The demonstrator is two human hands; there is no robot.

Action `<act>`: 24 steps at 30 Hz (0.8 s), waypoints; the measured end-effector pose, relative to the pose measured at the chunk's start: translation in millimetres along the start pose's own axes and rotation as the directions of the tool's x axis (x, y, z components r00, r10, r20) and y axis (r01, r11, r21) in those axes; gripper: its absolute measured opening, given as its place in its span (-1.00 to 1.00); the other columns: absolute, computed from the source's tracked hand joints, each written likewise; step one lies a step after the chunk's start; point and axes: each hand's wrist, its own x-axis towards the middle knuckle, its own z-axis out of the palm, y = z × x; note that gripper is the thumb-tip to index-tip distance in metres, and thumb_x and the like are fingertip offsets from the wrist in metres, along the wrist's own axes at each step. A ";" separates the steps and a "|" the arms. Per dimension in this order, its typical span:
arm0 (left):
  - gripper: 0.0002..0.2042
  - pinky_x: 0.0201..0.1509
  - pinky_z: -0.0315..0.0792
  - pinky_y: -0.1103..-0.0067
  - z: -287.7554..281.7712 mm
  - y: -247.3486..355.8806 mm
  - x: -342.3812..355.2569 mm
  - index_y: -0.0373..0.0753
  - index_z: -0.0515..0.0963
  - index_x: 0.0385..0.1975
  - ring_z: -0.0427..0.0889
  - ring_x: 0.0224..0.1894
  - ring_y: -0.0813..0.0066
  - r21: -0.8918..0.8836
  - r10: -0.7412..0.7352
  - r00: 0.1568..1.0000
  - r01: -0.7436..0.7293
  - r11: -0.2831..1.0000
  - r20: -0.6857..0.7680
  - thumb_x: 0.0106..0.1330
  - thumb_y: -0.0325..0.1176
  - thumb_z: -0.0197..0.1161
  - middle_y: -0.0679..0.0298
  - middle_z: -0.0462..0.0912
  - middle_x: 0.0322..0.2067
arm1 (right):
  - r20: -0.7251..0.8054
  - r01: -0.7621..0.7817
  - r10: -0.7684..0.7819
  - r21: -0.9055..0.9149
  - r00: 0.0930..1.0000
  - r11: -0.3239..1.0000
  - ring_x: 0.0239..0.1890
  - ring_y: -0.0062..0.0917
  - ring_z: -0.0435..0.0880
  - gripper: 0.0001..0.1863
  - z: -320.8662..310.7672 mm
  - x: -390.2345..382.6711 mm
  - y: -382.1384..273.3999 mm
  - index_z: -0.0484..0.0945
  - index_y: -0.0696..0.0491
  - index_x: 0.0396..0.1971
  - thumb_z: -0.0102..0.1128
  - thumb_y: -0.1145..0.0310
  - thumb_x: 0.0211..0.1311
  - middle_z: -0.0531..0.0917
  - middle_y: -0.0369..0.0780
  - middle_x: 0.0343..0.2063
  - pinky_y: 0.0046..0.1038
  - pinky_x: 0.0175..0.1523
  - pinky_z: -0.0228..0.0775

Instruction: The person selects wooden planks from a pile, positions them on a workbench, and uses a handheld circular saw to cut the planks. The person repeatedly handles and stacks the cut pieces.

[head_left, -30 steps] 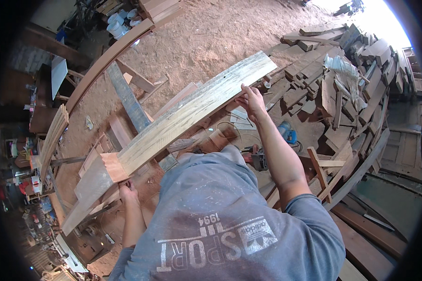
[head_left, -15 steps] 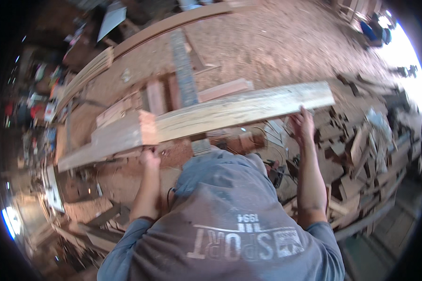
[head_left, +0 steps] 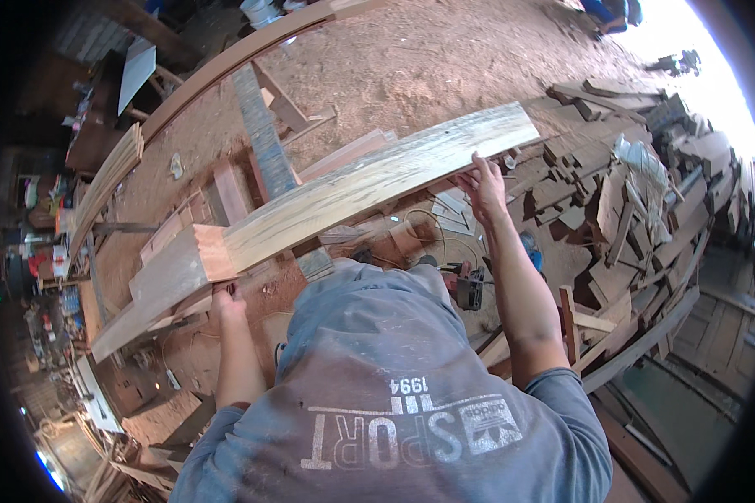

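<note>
A long pale wooden board [head_left: 377, 172] with dark streaks lies slantwise in front of me, its right end farther away. My right hand [head_left: 484, 186] grips its near edge toward the right end, thumb at the upper edge and fingers partly hidden beneath. A thicker, shorter wooden block [head_left: 172, 267] with a rough sawn end covers the board's left part. Below that sawn end, my left hand [head_left: 227, 302] is closed at the near lower edge; the wood hides its fingertips, so whether it holds the block, the board or both is unclear.
A narrow grey-blue beam [head_left: 262, 126] runs under the board. Near my feet sit a red and black power tool [head_left: 464, 285] and a loose cord. Scrap wood is heaped in a pile [head_left: 612, 193] at right. Stacked strips [head_left: 109, 184] lie at left on the sawdust-covered ground.
The view has turned, so the surroundings shift left and tilt. The board now slants more steeply, its right end higher in the picture. Both hands keep their hold.
</note>
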 end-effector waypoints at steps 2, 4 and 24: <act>-0.78 -0.10 0.57 0.58 -1.7 -1.0 -0.1 -0.03 0.72 -0.15 0.61 -0.24 0.50 0.074 0.018 1.000 -0.018 0.997 0.004 0.24 -0.48 0.43 0.44 0.71 -0.27 | -0.007 0.016 -0.016 0.001 1.000 1.000 -0.07 -0.35 0.74 -0.52 4.7 2.4 4.0 0.41 0.09 0.17 0.32 0.08 0.54 0.64 -0.15 -0.10 -0.21 0.15 0.70; -0.78 -0.14 0.55 0.58 -7.4 -5.7 -0.5 -0.02 0.72 -0.15 0.62 -0.24 0.50 0.007 -0.024 1.000 0.024 1.000 -0.020 0.24 -0.48 0.43 0.45 0.73 -0.26 | -0.004 0.010 -0.010 -0.004 1.000 1.000 -0.07 -0.34 0.74 -0.50 3.7 1.5 5.9 0.40 0.09 0.20 0.32 0.08 0.54 0.64 -0.14 -0.09 -0.20 0.13 0.71; -0.68 -0.13 0.54 0.43 16.4 -68.5 -130.6 -0.28 0.61 -0.03 0.61 -0.21 0.39 0.576 0.579 0.799 -0.400 0.713 -0.161 0.53 -0.12 0.27 0.15 0.68 -0.09 | 0.028 -0.056 0.059 -0.100 0.998 0.993 0.21 -0.22 0.57 -0.26 -4.5 2.5 -2.9 0.25 0.05 0.44 0.28 -0.08 0.52 0.48 -0.07 0.18 -0.16 0.27 0.52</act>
